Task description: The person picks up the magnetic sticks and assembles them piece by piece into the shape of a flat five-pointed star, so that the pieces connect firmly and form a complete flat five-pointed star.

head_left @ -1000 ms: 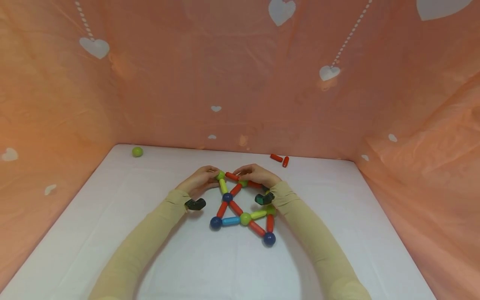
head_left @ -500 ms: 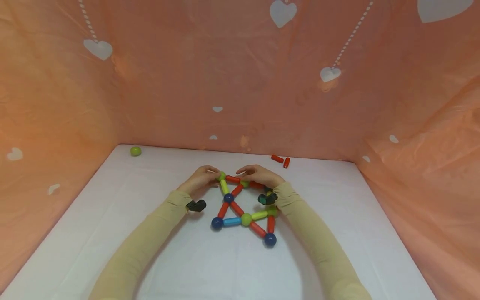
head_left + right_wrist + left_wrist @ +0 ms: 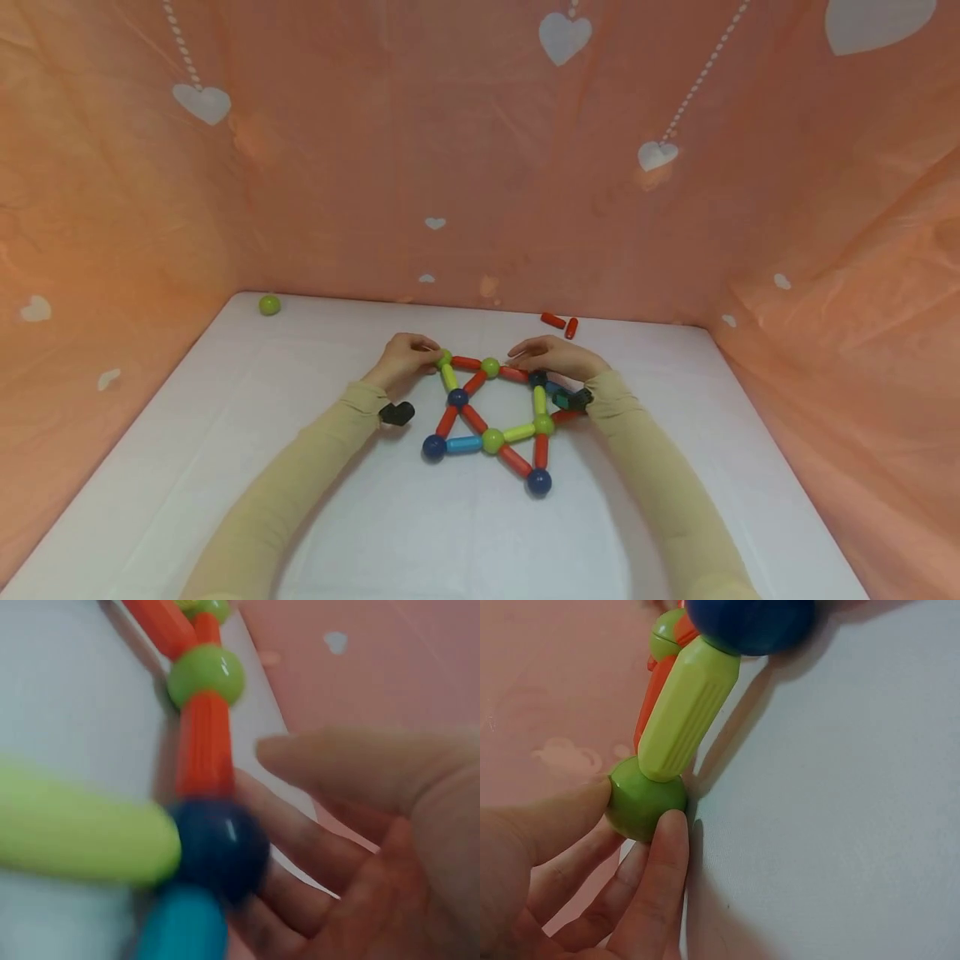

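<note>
A flat star-like build of coloured rods and balls lies mid-table. My left hand [image 3: 403, 360] pinches the green ball [image 3: 643, 806] at its far-left corner, thumb on one side and fingers on the other. A yellow-green rod [image 3: 690, 712] and a red rod [image 3: 467, 363] join that ball. My right hand [image 3: 562, 358] hovers over the far-right part with fingers loosely spread, holding nothing. In the right wrist view its fingers lie behind a dark blue ball [image 3: 221, 847] and a red rod [image 3: 206, 742]; whether they touch is unclear. The sleeve hides the build's right tip.
Two loose red rods [image 3: 553, 320] lie near the table's back edge. A loose green ball [image 3: 269, 305] sits at the back left corner. Pink cloth with white hearts [image 3: 565, 37] hangs behind and on both sides of the white table [image 3: 420, 533].
My right hand has moved right, away from the middle green ball, uncovering the dark blue ball and a yellow-green rod. My left hand stays at the corner green ball.
</note>
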{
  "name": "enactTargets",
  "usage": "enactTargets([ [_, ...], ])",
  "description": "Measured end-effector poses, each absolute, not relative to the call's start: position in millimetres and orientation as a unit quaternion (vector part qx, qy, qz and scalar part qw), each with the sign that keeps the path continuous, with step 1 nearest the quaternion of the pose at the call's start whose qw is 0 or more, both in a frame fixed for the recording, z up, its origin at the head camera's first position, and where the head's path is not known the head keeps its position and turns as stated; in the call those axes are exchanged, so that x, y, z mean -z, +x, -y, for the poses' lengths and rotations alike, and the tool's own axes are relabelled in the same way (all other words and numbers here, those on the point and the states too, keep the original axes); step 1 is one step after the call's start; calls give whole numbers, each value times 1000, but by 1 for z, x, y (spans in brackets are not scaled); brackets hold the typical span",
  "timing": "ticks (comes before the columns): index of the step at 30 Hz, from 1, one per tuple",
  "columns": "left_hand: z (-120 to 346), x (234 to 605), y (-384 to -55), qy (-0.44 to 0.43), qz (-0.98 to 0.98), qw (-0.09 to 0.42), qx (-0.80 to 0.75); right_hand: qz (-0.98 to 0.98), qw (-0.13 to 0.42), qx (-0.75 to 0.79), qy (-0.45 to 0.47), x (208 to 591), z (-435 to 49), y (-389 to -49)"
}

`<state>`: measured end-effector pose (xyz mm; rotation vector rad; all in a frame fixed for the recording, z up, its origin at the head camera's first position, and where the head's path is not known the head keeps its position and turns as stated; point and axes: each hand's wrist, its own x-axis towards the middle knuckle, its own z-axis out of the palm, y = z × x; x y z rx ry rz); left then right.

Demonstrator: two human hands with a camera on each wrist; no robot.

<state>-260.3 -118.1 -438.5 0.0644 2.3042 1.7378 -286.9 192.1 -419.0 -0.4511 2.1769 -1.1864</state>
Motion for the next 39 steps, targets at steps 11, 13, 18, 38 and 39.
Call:
enactTargets([
  [11, 123, 439, -246, 11, -754, 165, -636, -808, 350, 440, -176, 419, -229, -277],
  [13, 122, 441, -239, 11, -743, 185, -643, -806, 350, 447, -169, 420, -230, -276],
  [18, 118, 443, -219, 21, -754, 209, -622, -809, 338, 454, -157, 421, -231, -273],
  [38, 112, 445, -192, 42, -764, 225, -604, -837, 298, 439, -133, 421, -232, -257],
  [39, 115, 446, -195, 50, -764, 224, -603, -840, 294, 435, -137, 422, -231, -256],
])
